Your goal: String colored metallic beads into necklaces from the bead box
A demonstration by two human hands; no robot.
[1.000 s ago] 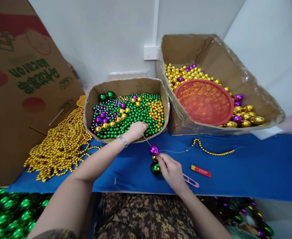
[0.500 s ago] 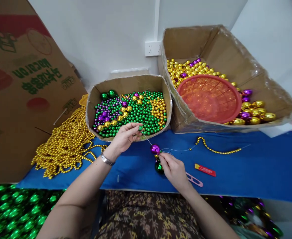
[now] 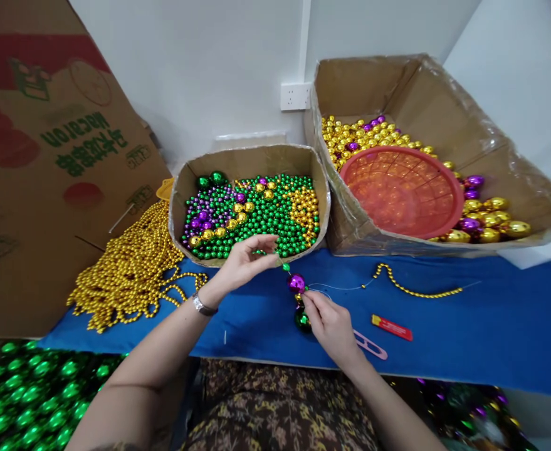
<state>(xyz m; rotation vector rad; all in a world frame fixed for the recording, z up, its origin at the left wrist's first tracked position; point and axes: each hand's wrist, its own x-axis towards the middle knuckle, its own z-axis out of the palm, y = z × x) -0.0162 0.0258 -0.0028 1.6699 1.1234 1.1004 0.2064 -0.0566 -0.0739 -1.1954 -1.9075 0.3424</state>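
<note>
A short bead string hangs between my hands, with a large purple bead (image 3: 296, 283), small gold beads and a large dark green bead (image 3: 303, 319) on it. My right hand (image 3: 329, 322) pinches this string just beside the purple bead. A small green bead (image 3: 286, 267) sits on the thread above the purple one. My left hand (image 3: 249, 263), wearing a wristwatch (image 3: 204, 305), has its thumb at the upper thread end, fingertips closed there and the index finger raised. It is above the front rim of the smaller bead box (image 3: 177, 207).
Gold bead strands (image 3: 125, 275) lie on the blue cloth (image 3: 482, 338) at left. At right are a gold bead string (image 3: 397, 287), a red lighter (image 3: 392, 327) and a pink tool (image 3: 370, 344). A larger box (image 3: 364, 81) holds a red basket (image 3: 400, 233).
The small green bead has left my left fingertips and moved down the thread towards the purple bead. My right hand keeps its pinch. The whole view has shifted slightly.
</note>
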